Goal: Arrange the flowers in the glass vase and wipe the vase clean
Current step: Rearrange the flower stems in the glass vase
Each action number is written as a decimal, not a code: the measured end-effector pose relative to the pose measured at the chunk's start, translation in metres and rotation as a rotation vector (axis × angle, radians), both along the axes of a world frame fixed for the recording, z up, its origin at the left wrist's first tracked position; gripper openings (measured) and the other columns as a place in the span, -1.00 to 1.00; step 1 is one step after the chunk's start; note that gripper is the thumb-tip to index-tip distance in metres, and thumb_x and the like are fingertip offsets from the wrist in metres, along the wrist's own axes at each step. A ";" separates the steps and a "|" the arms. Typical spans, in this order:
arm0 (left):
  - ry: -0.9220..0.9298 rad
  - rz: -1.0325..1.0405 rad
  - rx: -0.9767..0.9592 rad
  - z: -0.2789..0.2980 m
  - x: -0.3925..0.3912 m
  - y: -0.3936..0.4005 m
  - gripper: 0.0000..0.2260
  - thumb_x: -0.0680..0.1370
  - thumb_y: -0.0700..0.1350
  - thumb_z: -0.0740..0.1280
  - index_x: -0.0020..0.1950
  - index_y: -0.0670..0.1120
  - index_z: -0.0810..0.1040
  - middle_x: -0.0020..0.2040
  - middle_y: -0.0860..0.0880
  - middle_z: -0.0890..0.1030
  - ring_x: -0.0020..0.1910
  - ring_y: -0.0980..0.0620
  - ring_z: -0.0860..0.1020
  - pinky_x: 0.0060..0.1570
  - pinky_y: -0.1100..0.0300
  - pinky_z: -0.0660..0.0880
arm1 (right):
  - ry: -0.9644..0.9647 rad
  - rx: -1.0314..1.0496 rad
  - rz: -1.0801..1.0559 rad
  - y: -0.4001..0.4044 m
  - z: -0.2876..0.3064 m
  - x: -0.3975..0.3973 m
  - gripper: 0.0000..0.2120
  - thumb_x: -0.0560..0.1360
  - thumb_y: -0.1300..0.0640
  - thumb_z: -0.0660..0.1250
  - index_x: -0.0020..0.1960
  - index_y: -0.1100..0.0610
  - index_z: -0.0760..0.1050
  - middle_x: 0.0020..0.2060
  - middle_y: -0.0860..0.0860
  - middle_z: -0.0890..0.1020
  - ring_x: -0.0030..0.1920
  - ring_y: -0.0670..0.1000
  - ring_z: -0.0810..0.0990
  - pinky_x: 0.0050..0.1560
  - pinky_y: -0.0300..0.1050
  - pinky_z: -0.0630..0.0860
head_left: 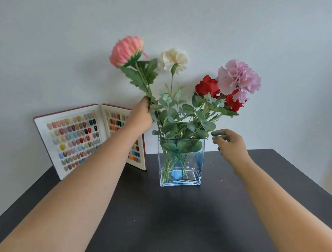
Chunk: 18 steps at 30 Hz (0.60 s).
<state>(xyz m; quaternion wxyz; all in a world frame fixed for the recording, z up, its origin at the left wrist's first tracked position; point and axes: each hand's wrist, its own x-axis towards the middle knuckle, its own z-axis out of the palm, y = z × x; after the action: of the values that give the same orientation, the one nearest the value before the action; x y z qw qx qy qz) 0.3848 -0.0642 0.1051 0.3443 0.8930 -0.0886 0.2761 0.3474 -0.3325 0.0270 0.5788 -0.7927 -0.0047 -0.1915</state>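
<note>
1. Nail-colour sample book (76, 139): stands open on the dark table (158, 219) against the wall, far left, behind the left forearm. No part in the task.

2. Left hand (140, 115): raised beside the bouquet, fingers (146, 103) clamped on the leafy stem of the pink flower (126, 51). That stem leans left; its lower end runs down toward the vase mouth, though leaves hide whether it is seated at the bottom.

3. Cream carnation (174, 59): upright at the back, stem going down into the vase. Appears placed.

4. Glass vase (180, 164): rectangular, clear with a blue tint, standing on the table at centre. Green stems and eucalyptus-type foliage (182, 119) fill it; a blue patch shows at its base, nature unclear.

5. Red roses (208, 85): two heads, leaning right, stems in the vase. Appear placed.

6. Lilac carnation (239, 78): rightmost and in front of the roses, stem in the vase. Appears placed.

7. Right hand (230, 145): hovers just beside the vase's upper right corner, fingers loosely curled and apart, holding nothing, not touching glass or leaves.

8. Progress, as judged: arranging is nearly complete, with the pink flower as the last stem being positioned. Wiping is not begun; no cloth is in view.
</note>
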 end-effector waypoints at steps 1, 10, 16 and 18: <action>-0.005 -0.017 0.039 0.007 0.001 -0.001 -0.75 0.58 -0.25 0.19 0.26 -0.15 0.41 0.02 0.00 0.50 -0.05 0.00 0.48 -0.07 0.14 0.39 | 0.006 0.002 0.003 0.000 -0.002 0.000 -0.83 0.44 0.16 0.31 -0.17 -0.10 0.59 -0.31 0.01 0.57 -0.38 0.04 0.44 -0.34 -0.06 0.43; 0.007 -0.097 0.126 0.032 0.013 -0.003 -0.81 0.60 -0.14 0.19 0.21 -0.12 0.42 0.01 -0.10 0.55 -0.12 -0.01 0.49 -0.31 0.22 0.35 | 0.043 -0.036 0.033 0.002 -0.010 -0.003 -0.82 0.45 0.17 0.29 -0.16 -0.10 0.59 -0.34 -0.03 0.55 -0.39 0.02 0.46 -0.40 -0.11 0.44; -0.079 -0.134 -0.260 0.054 0.014 0.001 -0.89 0.62 -0.14 0.18 0.07 0.03 0.45 -0.04 -0.04 0.63 -0.17 0.00 0.65 -0.20 0.09 0.63 | 0.061 -0.070 0.037 0.002 -0.020 -0.007 -0.81 0.46 0.17 0.28 -0.15 -0.10 0.58 -0.33 -0.03 0.57 -0.38 0.01 0.46 -0.40 -0.15 0.42; -0.124 -0.143 -0.341 0.057 0.010 0.002 -0.89 0.62 -0.12 0.17 0.08 0.02 0.46 -0.05 -0.02 0.62 -0.17 -0.02 0.67 -0.23 0.14 0.63 | 0.089 -0.057 0.042 0.004 -0.024 -0.008 -0.80 0.46 0.18 0.27 -0.15 -0.10 0.58 -0.33 -0.01 0.57 -0.37 0.01 0.46 -0.41 -0.15 0.43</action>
<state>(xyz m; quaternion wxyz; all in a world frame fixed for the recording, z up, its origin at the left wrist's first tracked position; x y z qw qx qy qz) 0.3944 -0.0625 0.1619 0.5033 0.7944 -0.1248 0.3164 0.3392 -0.3289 0.0033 0.5595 -0.8163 -0.0011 -0.1437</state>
